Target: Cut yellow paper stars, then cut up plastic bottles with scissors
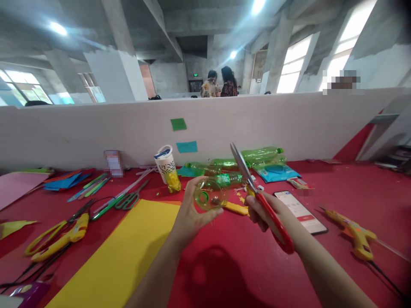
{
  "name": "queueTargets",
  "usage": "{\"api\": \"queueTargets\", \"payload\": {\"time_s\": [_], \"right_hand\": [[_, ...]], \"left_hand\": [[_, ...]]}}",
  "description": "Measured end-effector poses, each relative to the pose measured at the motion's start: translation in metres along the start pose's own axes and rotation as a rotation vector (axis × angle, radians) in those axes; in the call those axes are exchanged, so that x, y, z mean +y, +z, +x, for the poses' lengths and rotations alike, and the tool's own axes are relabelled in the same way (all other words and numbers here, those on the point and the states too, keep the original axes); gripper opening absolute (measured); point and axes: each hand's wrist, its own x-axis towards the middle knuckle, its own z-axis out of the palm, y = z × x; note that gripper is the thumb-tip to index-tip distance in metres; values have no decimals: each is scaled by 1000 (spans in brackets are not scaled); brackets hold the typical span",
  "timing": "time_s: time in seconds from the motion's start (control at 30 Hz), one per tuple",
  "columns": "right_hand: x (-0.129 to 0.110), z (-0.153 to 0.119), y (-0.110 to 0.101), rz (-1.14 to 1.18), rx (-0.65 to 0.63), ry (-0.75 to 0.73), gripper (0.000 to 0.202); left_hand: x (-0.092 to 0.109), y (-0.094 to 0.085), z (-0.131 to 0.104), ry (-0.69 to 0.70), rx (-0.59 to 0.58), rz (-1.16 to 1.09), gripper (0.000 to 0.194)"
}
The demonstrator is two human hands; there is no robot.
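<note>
My left hand (192, 214) is wrapped round a cut piece of green plastic bottle (210, 194), a clear, round part with a green ring showing inside it. Fingers of my right hand (261, 211) are closed on red-handled scissors (276, 224), whose blades point up and away, slightly parted. The blades are to the right of the bottle piece and appear apart from it. Behind both hands lie several green plastic bottles (263, 153) on the red table. A yellow comb-like strip (236, 208) is on the table between my hands.
Yellow paper sheets (128, 252) lie at left, near a yellow glue gun (75, 231) and green-handled scissors (128, 201). A paper cup (165, 164) stands by the white partition (96, 128). At right are a phone (302, 214) and another glue gun (353, 233). Two people stand beyond.
</note>
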Motion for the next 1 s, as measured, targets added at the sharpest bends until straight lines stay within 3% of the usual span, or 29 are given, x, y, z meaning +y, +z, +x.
{"api": "queueTargets", "payload": {"time_s": [0.07, 0.17, 0.27, 0.37, 0.5, 0.63, 0.87, 1.0], "right_hand": [[4, 4, 2, 150, -10, 61, 34], [20, 10, 12, 211, -18, 133, 33], [46, 9, 29, 269, -86, 195, 36], [68, 1, 49, 332, -123, 231, 39], [78, -7, 64, 424, -106, 237, 45], [78, -8, 66, 487, -154, 262, 43], [82, -14, 68, 650, -198, 290, 35], [87, -10, 65, 748, -152, 304, 36]], "left_hand": [[-11, -7, 0, 38, -62, 85, 64], [-38, -21, -4, 5, -24, 185, 59], [-66, -33, -18, -51, -49, 298, 67], [-84, -33, -37, -30, -126, 419, 65], [-88, -19, -57, 22, -334, 511, 67], [-91, -6, -64, 95, -440, 589, 70], [-92, -1, -68, 118, -433, 539, 67], [-96, -4, -66, 113, -382, 541, 71]]}}
